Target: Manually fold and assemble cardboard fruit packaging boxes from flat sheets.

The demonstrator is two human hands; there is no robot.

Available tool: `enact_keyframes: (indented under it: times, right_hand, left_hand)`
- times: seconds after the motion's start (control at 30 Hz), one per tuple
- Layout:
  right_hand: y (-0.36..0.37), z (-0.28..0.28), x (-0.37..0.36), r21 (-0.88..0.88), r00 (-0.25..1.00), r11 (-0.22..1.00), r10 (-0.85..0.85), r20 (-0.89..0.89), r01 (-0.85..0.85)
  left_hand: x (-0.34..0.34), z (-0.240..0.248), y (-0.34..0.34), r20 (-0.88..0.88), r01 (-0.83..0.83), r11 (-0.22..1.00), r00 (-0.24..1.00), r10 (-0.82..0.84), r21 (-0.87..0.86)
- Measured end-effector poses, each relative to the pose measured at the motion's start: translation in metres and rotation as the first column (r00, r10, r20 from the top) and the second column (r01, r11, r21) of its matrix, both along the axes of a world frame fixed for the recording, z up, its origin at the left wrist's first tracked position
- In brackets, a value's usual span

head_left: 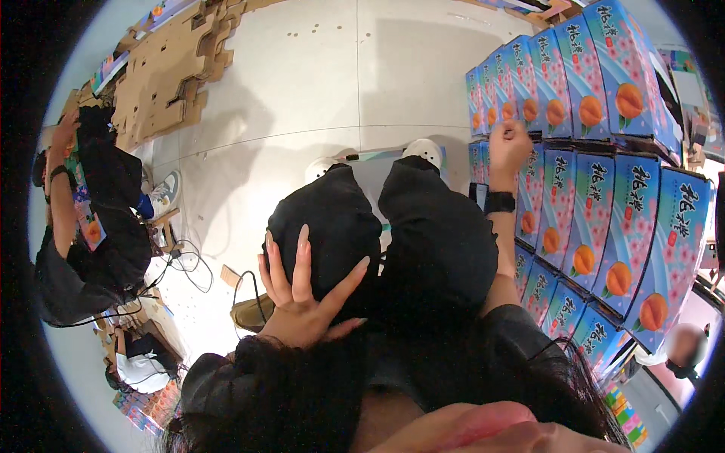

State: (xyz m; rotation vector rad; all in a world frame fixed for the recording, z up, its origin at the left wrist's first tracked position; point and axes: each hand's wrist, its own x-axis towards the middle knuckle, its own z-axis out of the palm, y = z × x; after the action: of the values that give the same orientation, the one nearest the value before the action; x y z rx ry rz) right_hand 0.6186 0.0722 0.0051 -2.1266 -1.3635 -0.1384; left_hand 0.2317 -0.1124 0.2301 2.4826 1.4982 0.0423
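My left hand (pixel 308 291) lies with fingers spread over my left thigh, in black trousers (pixel 325 219), and holds nothing. My right hand (pixel 510 145) is curled into a fist beyond my right knee, with no object showing in it. Beside that fist rises a stack of blue cartons (pixel 589 181) printed with pink blossoms and an orange fruit. The fist overlaps the near side of the stack in view; whether it touches a carton I cannot tell. A dark band (pixel 499 201) circles my right wrist.
Torn brown cardboard (pixel 170 68) lies at the far left. A person in black (pixel 113 196) sits at the left, near dark cables (pixel 181 257). Another person in white (pixel 143 371) is lower left. My white shoes (pixel 423 151) stand on pale floor tiles (pixel 302 83).
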Motion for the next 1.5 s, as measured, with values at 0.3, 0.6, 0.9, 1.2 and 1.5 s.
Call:
enact_keyframes:
  times: [0.3, 0.6, 0.9, 1.2, 1.5]
  right_hand:
    - [-0.067, -0.215, -0.012, -0.616, 0.168, 0.053, 0.977, -0.131, -0.786]
    - [-0.081, -0.262, -0.037, -0.530, 0.510, 0.077, 0.416, -0.753, -0.845]
    - [-0.101, -0.274, -0.049, -0.453, 0.541, 0.294, 0.454, -0.709, -0.841]
    - [-0.053, -0.072, -0.071, -0.552, 0.448, 0.375, -0.333, -0.830, -0.745]
    - [-0.069, -0.098, 0.009, -0.477, 0.371, 0.708, -0.315, -0.874, -0.521]
  left_hand:
    - [0.004, -0.002, 0.007, 0.040, 0.042, 0.999, 0.998, -0.042, 0.003]
    - [0.000, 0.000, 0.004, 0.016, 0.042, 0.999, 0.999, -0.042, 0.022]
    - [-0.005, -0.003, 0.003, 0.014, 0.054, 0.993, 0.998, -0.056, 0.107]
    - [-0.004, 0.011, 0.011, 0.058, -0.076, 0.989, 0.995, 0.084, -0.126]
    - [0.000, -0.008, -0.013, 0.183, -0.168, 0.979, 0.972, 0.146, 0.114]
